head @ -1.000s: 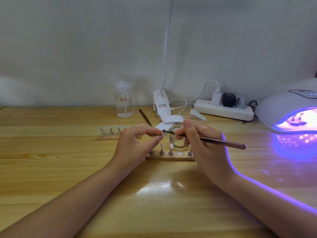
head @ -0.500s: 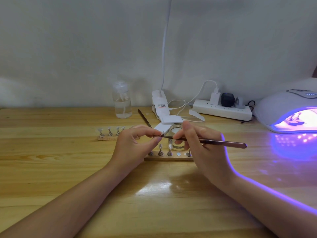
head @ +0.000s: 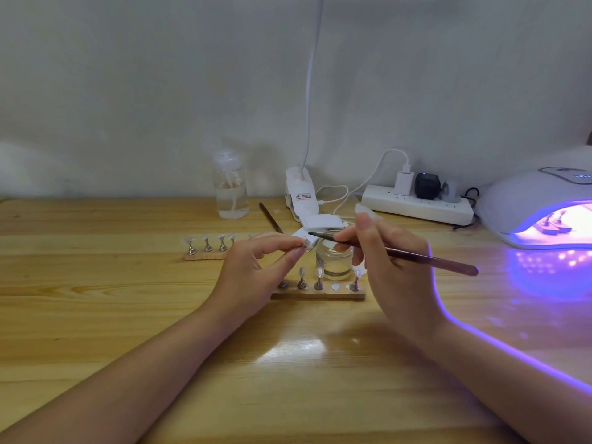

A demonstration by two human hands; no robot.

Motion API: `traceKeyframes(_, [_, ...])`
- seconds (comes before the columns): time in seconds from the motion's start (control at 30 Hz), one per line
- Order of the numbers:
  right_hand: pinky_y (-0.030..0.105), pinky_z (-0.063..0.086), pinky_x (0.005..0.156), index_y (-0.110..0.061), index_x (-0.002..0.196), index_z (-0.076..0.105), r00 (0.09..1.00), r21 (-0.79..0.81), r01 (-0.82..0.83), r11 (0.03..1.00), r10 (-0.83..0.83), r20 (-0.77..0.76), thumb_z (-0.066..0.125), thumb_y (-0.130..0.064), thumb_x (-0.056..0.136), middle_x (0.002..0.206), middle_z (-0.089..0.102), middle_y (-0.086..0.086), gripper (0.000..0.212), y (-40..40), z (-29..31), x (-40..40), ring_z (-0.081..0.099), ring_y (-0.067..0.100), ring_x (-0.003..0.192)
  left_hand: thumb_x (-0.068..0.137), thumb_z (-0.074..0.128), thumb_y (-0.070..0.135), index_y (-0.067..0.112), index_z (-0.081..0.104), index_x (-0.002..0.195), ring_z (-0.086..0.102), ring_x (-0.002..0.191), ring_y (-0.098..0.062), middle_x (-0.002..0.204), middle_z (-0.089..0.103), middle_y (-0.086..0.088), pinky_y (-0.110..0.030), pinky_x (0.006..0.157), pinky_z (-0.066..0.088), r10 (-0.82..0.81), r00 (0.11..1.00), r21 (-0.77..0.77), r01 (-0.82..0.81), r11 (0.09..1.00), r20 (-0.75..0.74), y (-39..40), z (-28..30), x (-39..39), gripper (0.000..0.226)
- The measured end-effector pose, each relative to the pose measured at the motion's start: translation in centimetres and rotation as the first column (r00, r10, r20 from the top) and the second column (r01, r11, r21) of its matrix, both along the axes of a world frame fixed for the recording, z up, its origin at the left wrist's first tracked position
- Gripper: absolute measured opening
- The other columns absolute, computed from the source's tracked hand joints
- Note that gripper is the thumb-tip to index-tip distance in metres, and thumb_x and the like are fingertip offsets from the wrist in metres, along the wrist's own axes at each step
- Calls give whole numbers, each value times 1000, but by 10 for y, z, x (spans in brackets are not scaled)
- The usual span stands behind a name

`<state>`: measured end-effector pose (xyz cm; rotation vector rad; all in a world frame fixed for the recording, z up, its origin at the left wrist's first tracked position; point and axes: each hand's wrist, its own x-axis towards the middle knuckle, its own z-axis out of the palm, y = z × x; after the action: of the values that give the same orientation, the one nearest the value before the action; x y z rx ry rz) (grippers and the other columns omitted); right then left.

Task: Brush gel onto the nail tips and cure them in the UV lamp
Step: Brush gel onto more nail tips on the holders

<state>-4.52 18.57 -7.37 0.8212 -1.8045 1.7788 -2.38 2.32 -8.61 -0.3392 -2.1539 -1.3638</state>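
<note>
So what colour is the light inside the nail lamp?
Purple-violet, glowing from the UV lamp opening and spilling onto the table; head view.

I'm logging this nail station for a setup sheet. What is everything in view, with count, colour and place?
UV lamp: one, white, lit violet, far right.
Power strip: one, white, at the wall.
Clip lamp: one, white, back centre.
Pump bottle: one, clear, back left.
Glass jar: one, clear, centre.
Holder strips: two, wooden, near and far.
Spare brush: one, dark, behind the hands.
Brush: one, dark, in the right hand.
Nail tip: one, clear, pinched by the left hand.
</note>
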Motion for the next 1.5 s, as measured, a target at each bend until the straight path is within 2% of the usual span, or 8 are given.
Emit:
traceKeyframes(0.27, [6, 42, 62, -19, 75, 67, 999, 47, -40, 998, 41, -22, 49, -25, 87, 63, 64, -15, 23, -2, 0, 1, 60, -5, 61, 79, 66, 7, 20, 68, 94, 63, 88, 3, 87, 68, 13, -8, 80, 45, 5, 1000, -9, -5, 1000, -6, 1, -2, -1, 20])
traceKeyframes(0.47, [10, 42, 55, -10, 63, 68, 997, -65, -38, 997, 42, 60, 49, -26, 88, 53, 64, -6, 35, 0, -1, 1, 56, 2, 48, 79, 65, 6, 14, 70, 96, 64, 90, 0, 89, 70, 8, -10, 82, 45, -5, 1000, -13, 5, 1000, -8, 0, -3, -2, 19])
traceKeyframes(0.7, [9, 43, 61, -16, 72, 69, 999, 18, -42, 999, 42, 27, 48, -30, 87, 60, 65, -13, 29, -3, -1, 1, 60, -1, 58, 78, 66, 4, 18, 68, 96, 64, 87, 4, 86, 68, 14, -9, 79, 45, -2, 999, -26, 1, 1000, -39, 0, -5, -3, 23])
traceKeyframes(1.1, [12, 38, 41, -20, 75, 69, 990, -53, -37, 998, 44, 132, 34, -46, 90, 48, 61, 7, 46, 9, 3, 1, 46, 11, 31, 75, 68, 15, 24, 71, 87, 64, 88, 2, 86, 70, 13, -16, 83, 46, 6, 1000, 1, -6, 1000, 0, 0, -2, 1, 15])
traceKeyframes(1.2, [13, 43, 47, -28, 76, 65, 1000, 59, -2, 998, 0, 31, 42, -43, 93, 56, 63, 4, 31, 12, -1, 0, 54, 6, 42, 74, 66, 25, 26, 71, 88, 64, 88, 1, 86, 70, 14, -28, 98, 38, -7, 1000, -46, 6, 999, -18, 3, -2, 4, 14])
traceKeyframes(1.3, [14, 47, 62, -29, 83, 62, 993, 281, 98, 955, -76, -90, 58, -42, 81, 75, 67, -9, 13, 11, -3, -1, 63, 4, 70, 71, 63, 31, 35, 67, 83, 64, 81, 4, 78, 68, 21, -20, 105, 24, -15, 999, -81, 11, 997, -43, 6, -2, 6, 13])
traceKeyframes(1.43, [13, 44, 81, -16, 97, 64, 978, 408, 167, 898, -98, -185, 79, -28, 68, 96, 65, -8, 35, 8, -10, -5, 59, 4, 92, 72, 62, 30, 29, 72, 86, 62, 88, 6, 81, 65, 32, -36, 106, 28, -67, 994, -118, 56, 991, -86, 5, -3, 5, 18])
traceKeyframes(1.5, [10, 42, 83, -16, 99, 63, 979, 414, 149, 898, -75, -190, 80, -24, 68, 97, 65, -9, 36, 8, -13, -6, 57, 2, 94, 75, 65, 27, 26, 72, 89, 63, 88, -1, 87, 68, 21, -50, 100, 36, -95, 988, -145, 78, 986, -120, 4, -2, 5, 16])
